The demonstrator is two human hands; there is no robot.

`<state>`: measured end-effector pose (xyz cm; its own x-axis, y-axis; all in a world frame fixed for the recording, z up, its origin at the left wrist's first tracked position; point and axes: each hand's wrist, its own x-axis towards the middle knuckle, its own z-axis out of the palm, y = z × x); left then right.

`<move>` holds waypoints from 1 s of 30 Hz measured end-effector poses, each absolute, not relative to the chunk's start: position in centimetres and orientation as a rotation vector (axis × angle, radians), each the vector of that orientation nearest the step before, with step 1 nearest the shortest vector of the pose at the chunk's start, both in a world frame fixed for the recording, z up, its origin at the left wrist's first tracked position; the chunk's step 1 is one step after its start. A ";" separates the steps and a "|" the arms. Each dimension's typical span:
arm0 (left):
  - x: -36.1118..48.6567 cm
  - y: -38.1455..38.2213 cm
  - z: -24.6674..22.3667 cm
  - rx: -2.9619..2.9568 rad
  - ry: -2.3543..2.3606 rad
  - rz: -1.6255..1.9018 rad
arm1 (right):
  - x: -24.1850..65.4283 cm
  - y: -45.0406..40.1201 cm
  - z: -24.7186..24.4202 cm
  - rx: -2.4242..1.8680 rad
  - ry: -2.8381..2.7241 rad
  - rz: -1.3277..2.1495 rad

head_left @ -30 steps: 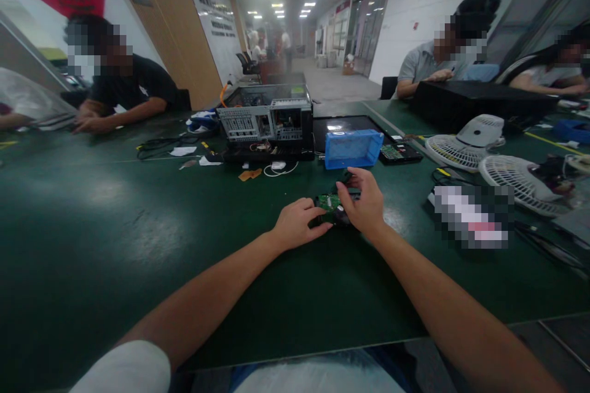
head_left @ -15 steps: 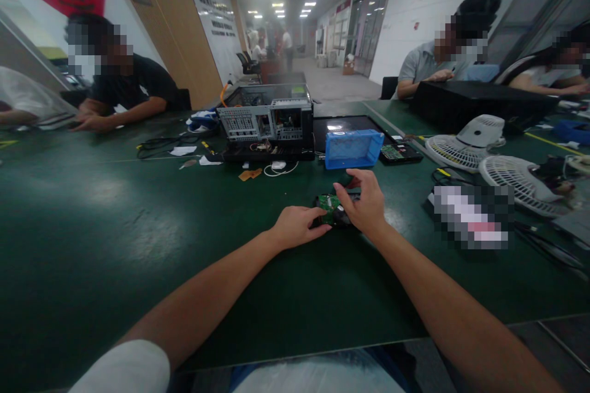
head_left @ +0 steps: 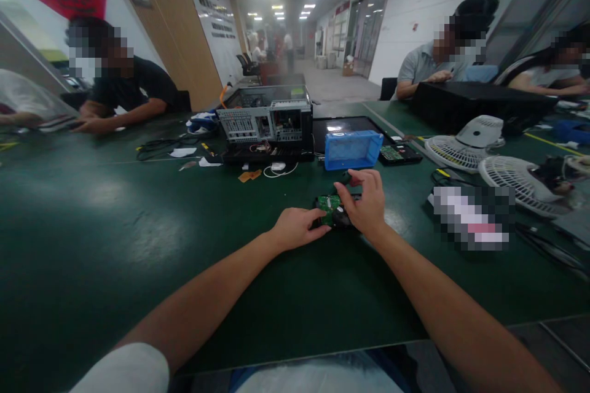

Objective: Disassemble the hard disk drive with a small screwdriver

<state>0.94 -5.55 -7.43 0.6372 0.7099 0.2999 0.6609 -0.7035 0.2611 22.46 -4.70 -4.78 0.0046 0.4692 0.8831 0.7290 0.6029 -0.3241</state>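
Observation:
A small black device with a green circuit board (head_left: 329,204) lies on the green table (head_left: 207,209) in front of me. My left hand (head_left: 302,227) is closed on its left edge, thumb and fingers at the near left corner. Over its right part is my right hand (head_left: 366,199), with the thumb and index finger curled around a small dark thing that I cannot make out. The right hand hides part of the device.
Behind the device stands a blue bin (head_left: 353,150). An opened computer case (head_left: 265,123) is at the back, with a white cable (head_left: 281,172) before it. White fan parts (head_left: 461,150) lie on the right. People sit across the table on both sides.

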 end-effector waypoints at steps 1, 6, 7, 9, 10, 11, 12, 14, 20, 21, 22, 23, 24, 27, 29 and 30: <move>0.9 -5.5 -7.4 2.726 1.144 0.586 | 22.5 -4.7 -4.8 -1.003 -1.632 -0.266; 0.9 -5.6 -7.3 2.736 1.119 0.574 | 22.3 -4.5 -5.1 -0.931 -1.668 -0.219; 0.8 -5.6 -7.2 2.738 1.117 0.567 | 22.3 -4.4 -5.2 -0.922 -1.668 -0.214; 0.8 -5.6 -7.1 2.739 1.117 0.554 | 22.3 -4.2 -5.5 -0.910 -1.661 -0.203; 0.8 -5.6 -7.1 2.739 1.117 0.548 | 22.3 -4.2 -5.6 -0.908 -1.657 -0.198; 0.8 -5.6 -7.0 2.738 1.119 0.545 | 22.3 -4.1 -5.7 -0.913 -1.653 -0.198; 0.8 -5.7 -7.0 2.736 1.119 0.541 | 22.3 -4.1 -5.8 -0.924 -1.649 -0.205; 0.8 -5.7 -6.8 2.730 1.115 0.534 | 22.4 -4.2 -5.7 -0.954 -1.646 -0.234; 0.8 -5.8 -6.7 2.727 1.126 0.540 | 22.7 -4.6 -4.9 -0.977 -1.693 -0.303; 0.8 -5.8 -6.8 2.727 1.129 0.539 | 22.7 -4.6 -4.8 -0.981 -1.700 -0.302; 0.8 -5.7 -6.9 2.727 1.131 0.535 | 22.7 -4.7 -4.8 -0.984 -1.704 -0.296; 0.8 -5.7 -6.9 2.727 1.133 0.531 | 22.7 -4.7 -4.8 -0.985 -1.708 -0.285; 0.8 -5.7 -7.0 2.727 1.133 0.526 | 22.6 -4.7 -4.9 -0.986 -1.708 -0.267; 0.8 -5.6 -7.2 2.734 1.143 0.521 | 22.5 -4.6 -5.3 -1.009 -1.683 -0.184; 0.8 -5.6 -7.2 2.738 1.138 0.517 | 22.4 -4.5 -5.6 -1.049 -1.656 -0.154; 0.8 -5.6 -7.2 2.739 1.129 0.515 | 22.4 -4.5 -5.7 -1.068 -1.649 -0.160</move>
<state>0.79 -5.59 -7.16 0.6607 0.7040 0.2605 0.6580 -0.7102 0.2503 22.37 -4.54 -5.69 0.0181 0.5554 0.8314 0.7047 0.5828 -0.4046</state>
